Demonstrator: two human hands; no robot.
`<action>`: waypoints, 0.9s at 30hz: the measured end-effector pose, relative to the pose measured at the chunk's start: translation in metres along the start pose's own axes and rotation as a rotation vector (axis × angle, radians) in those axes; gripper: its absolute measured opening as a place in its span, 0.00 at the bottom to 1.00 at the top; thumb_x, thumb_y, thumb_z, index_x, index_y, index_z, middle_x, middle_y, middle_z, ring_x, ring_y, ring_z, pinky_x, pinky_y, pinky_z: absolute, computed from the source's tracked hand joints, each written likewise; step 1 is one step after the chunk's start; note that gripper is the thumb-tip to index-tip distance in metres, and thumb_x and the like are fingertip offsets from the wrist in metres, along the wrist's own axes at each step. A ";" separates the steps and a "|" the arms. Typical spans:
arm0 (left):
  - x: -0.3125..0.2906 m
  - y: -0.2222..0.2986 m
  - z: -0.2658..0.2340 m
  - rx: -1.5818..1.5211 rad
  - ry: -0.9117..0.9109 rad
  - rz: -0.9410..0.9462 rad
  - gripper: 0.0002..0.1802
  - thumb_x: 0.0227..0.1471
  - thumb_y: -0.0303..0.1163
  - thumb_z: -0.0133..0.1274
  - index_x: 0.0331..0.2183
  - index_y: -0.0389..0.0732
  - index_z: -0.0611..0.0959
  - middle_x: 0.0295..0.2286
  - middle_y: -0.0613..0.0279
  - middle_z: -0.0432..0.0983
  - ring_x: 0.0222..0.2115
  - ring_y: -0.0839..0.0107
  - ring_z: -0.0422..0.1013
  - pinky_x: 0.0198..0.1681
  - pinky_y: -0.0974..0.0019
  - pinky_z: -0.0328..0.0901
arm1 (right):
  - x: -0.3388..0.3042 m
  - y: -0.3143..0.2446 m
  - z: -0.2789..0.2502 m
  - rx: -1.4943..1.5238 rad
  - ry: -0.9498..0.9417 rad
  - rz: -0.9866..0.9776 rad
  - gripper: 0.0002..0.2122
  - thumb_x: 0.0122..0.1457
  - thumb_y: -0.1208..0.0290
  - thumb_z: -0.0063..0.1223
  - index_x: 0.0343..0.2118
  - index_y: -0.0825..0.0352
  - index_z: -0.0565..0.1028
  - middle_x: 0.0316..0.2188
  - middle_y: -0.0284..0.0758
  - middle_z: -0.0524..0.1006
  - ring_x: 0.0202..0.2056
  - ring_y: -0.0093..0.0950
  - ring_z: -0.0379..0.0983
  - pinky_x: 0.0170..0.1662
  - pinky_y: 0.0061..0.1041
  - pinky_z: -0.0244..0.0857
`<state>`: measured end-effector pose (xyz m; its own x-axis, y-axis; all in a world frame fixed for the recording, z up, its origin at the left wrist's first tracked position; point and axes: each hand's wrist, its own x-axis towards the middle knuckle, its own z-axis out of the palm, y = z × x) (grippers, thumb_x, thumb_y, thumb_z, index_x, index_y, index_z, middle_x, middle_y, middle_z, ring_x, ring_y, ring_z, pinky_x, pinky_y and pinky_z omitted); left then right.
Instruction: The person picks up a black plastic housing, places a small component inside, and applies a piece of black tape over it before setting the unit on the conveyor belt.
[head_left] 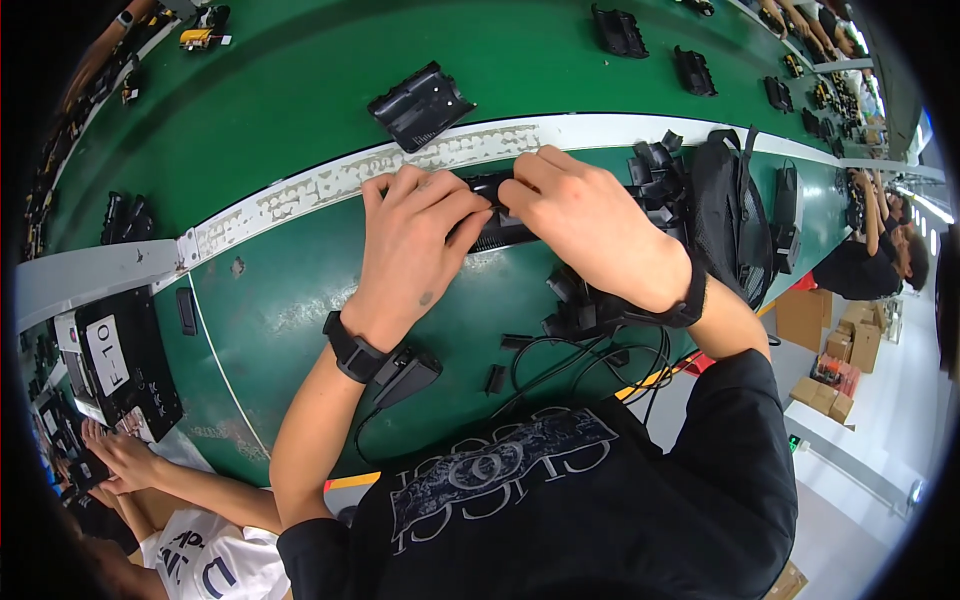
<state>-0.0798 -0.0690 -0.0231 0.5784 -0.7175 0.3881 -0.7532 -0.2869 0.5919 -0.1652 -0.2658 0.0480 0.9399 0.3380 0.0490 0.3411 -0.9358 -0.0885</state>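
My left hand (415,235) and my right hand (590,220) meet over the near worktable beside its white raised edge. Fingers of both are bent and closed on a black plastic part (487,187), a small glossy piece of which shows between the fingertips. A black ribbed strip (503,236) shows just below the fingers; whether it belongs to the same part is hidden. Beyond the white edge, close to my left hand, a black curved plastic shell (420,106) lies on the green belt. Each of my wrists wears a black band.
Black plastic pieces (660,175) are heaped right of my hands, next to a black mesh bag (722,195). A black corded device (408,376) lies below my left wrist, with looped cable (600,365) nearby. A co-worker's hand (120,455) is at left, near a black box (125,365).
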 end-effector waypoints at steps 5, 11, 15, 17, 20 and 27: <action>-0.001 -0.001 0.000 -0.025 -0.017 -0.001 0.04 0.55 0.32 0.67 0.34 0.46 0.89 0.34 0.71 0.79 0.42 0.65 0.71 0.52 0.55 0.58 | 0.001 -0.001 0.003 0.000 0.009 -0.005 0.08 0.49 0.79 0.61 0.34 0.67 0.76 0.35 0.36 0.73 0.43 0.36 0.75 0.41 0.32 0.76; -0.001 -0.003 0.002 -0.039 -0.005 0.017 0.03 0.55 0.31 0.67 0.34 0.46 0.89 0.34 0.71 0.79 0.41 0.64 0.71 0.51 0.55 0.59 | 0.006 0.003 0.003 0.006 -0.030 -0.007 0.08 0.50 0.78 0.61 0.33 0.67 0.76 0.35 0.37 0.74 0.42 0.37 0.76 0.41 0.34 0.75; 0.003 -0.005 0.004 -0.115 -0.047 0.019 0.04 0.55 0.31 0.67 0.34 0.45 0.89 0.34 0.70 0.79 0.40 0.63 0.70 0.50 0.56 0.60 | 0.011 0.016 -0.001 0.120 -0.049 -0.015 0.06 0.52 0.78 0.61 0.33 0.67 0.77 0.33 0.38 0.75 0.40 0.38 0.78 0.40 0.36 0.75; 0.007 -0.008 0.002 -0.113 -0.046 0.003 0.04 0.55 0.31 0.67 0.34 0.44 0.88 0.34 0.71 0.79 0.39 0.61 0.70 0.48 0.56 0.60 | 0.022 0.025 -0.002 0.157 -0.139 -0.022 0.05 0.54 0.77 0.60 0.33 0.67 0.78 0.33 0.38 0.76 0.40 0.39 0.79 0.40 0.37 0.75; 0.006 -0.009 -0.001 -0.096 -0.061 0.005 0.05 0.55 0.31 0.67 0.35 0.43 0.88 0.36 0.70 0.79 0.39 0.61 0.70 0.48 0.56 0.61 | 0.020 0.017 0.003 0.115 -0.112 -0.020 0.04 0.55 0.77 0.60 0.34 0.67 0.78 0.32 0.38 0.78 0.39 0.40 0.81 0.39 0.38 0.75; 0.016 -0.004 0.003 -0.432 0.119 -0.195 0.10 0.57 0.32 0.67 0.41 0.44 0.89 0.43 0.65 0.81 0.43 0.60 0.72 0.50 0.57 0.63 | -0.005 0.005 0.016 -0.135 0.101 0.100 0.04 0.57 0.74 0.61 0.35 0.66 0.80 0.33 0.40 0.81 0.39 0.41 0.83 0.40 0.37 0.76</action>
<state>-0.0690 -0.0811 -0.0213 0.7461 -0.5923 0.3041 -0.4430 -0.1007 0.8908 -0.1679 -0.2708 0.0317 0.9602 0.2375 0.1472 0.2348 -0.9714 0.0355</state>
